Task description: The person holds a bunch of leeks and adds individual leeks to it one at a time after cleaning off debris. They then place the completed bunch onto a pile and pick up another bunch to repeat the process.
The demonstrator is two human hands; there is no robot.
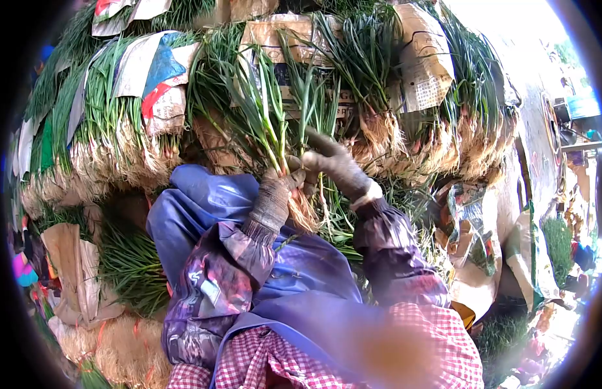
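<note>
My left hand (276,194), in a dirty knit glove, is closed around a small bunch of green garlic (265,117). The leaves point up and away from me, and the pale roots (302,206) hang below the grip. My right hand (340,170), gloved too, is beside the bunch with its fingers apart and the fingertips near the stems. One finger is smeared by motion, and whether a thin strand lies between the fingertips is too small to tell. Both hands are above my lap, which a blue apron (307,269) covers.
In front, bundled green garlic (116,136) is stacked high, roots toward me, with sacking pieces (425,61) between layers. More leafy plants (132,266) lie left of my knee, near a folded brown sack (71,272). A metal panel (541,129) stands at the right.
</note>
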